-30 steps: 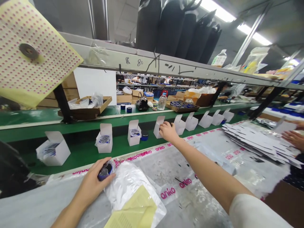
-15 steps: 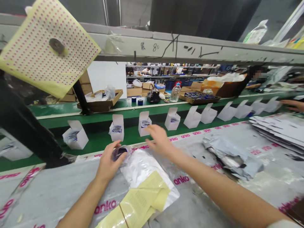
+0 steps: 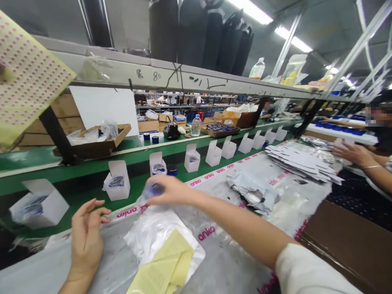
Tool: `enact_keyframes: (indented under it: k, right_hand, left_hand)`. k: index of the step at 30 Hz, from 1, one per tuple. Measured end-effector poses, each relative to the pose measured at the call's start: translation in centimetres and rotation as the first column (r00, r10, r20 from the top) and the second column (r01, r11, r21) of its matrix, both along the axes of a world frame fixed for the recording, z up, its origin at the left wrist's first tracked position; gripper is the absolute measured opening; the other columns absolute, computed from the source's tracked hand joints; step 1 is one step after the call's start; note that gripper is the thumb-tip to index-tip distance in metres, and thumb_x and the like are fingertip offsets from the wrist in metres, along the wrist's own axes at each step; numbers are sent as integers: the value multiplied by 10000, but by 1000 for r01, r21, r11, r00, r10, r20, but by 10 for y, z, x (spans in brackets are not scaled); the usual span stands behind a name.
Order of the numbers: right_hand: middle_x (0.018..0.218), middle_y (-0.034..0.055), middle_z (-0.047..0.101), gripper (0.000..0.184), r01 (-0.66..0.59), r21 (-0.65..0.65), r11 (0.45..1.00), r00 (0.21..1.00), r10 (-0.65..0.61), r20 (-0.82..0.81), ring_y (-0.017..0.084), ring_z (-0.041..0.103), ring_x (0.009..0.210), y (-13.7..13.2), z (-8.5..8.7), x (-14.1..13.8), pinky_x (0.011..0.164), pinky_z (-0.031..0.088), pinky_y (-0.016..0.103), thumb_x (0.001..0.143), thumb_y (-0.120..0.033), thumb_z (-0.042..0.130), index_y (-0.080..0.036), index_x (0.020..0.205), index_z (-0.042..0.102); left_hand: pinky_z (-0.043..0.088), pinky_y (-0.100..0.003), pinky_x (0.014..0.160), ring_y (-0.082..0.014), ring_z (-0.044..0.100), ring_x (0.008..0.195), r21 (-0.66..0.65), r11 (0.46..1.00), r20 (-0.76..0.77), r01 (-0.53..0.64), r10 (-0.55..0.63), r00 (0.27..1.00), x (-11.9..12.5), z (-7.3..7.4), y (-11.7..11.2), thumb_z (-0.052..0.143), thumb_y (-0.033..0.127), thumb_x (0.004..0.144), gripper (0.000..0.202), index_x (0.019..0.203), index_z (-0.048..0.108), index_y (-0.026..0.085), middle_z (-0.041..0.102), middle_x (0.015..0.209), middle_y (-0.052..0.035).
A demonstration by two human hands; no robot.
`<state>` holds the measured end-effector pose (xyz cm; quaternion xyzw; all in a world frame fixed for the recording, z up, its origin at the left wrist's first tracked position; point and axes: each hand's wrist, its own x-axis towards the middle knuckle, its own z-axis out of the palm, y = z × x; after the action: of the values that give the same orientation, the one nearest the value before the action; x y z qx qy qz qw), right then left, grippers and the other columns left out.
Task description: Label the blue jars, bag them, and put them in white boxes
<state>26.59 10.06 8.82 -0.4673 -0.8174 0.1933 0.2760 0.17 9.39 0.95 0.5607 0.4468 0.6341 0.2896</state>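
The fingers of the right hand [image 3: 173,190] curl together around a small, round, dark-blue object wrapped in clear glossy plastic film [image 3: 153,189]. It is slightly blurred and is held just above the table's front edge, in front of the green conveyor belt [image 3: 79,208]. The left hand [image 3: 87,241] holds nothing, its fingers spread apart in the air near that same edge. Below and between the hands lies one smooth silver foil bag [image 3: 161,241], with a folded pale-yellow paper sheet [image 3: 162,265] on it. Along the belt stand ten white card cartons [image 3: 116,181] with their flaps up, at least three showing blue wrapped contents. One dark-blue round jar [image 3: 172,170] sits just beside a carton. Farther right, on the grey plastic-covered table [image 3: 214,261] printed with pink "anko" lettering, lie one crumpled grey-silver foil bag [image 3: 252,192] and a loose stack of flat white card blanks [image 3: 301,163]. A co-worker's hand [image 3: 352,153] is near the stack's far edge. At top left hangs a pale-yellow sheet of pink dot stickers [image 3: 27,77].
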Motion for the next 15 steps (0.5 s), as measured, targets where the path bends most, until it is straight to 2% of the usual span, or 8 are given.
enact_keyframes:
  k: [2,4,6,8,10,12,15]
  right_hand:
    - [1195,36,714,410,134,-11,991,991,-134,12,212,670,1090,4,11,62,959,515,323,819,-364,771,-223,1190,668]
    - [1057,29,745,356,287,-36,957,957,-284,65,213,702,955,8,20,127,885,545,336,790,-283,796,-200,1119,690]
    - [975,40,739,283,473,-6,881,875,-469,115,222,694,905,13,25,185,880,548,377,782,-260,817,-180,1029,705]
    - [1014,56,712,250,643,60,763,754,-645,121,218,682,928,17,28,231,881,554,421,874,-307,759,-153,1055,682]
    - [1107,71,683,276,763,130,633,627,-774,87,219,669,977,23,29,263,881,561,436,950,-354,682,-150,1135,657]
    - [1185,84,658,322,830,189,525,529,-848,34,229,659,1022,33,29,281,889,563,444,977,-379,646,-159,1212,630]
    - [1267,101,626,374,863,251,439,458,-888,-22,247,644,1078,50,26,288,915,557,463,975,-380,648,-170,1281,601]
  left_hand:
    - [550,-290,669,-159,633,760,-56,998,-104,10,-16,994,0,-7,1,545,555,932,428,1213,539,233,640,1055,-42]
    - [570,-318,684,-179,639,707,-146,989,-209,9,-40,977,1,-10,2,559,604,888,477,1181,586,229,677,885,-25]
    - [587,-337,684,-208,658,689,-229,973,-268,3,-66,961,3,-9,3,578,661,818,542,1137,624,225,678,753,-15]
    - [600,-344,689,-230,679,699,-293,956,-277,-4,-81,957,6,-5,4,597,700,748,594,1101,641,224,685,701,-16]
    - [607,-343,699,-242,692,710,-342,940,-267,-9,-88,960,8,0,4,612,727,689,638,1079,647,222,700,688,-21]
    - [610,-345,721,-250,699,723,-379,925,-263,-17,-90,961,10,4,5,621,747,650,684,1083,649,219,714,684,-27]
    - [606,-352,738,-255,694,719,-408,913,-269,-29,-90,959,10,5,6,623,769,622,725,1082,652,210,715,672,-32]
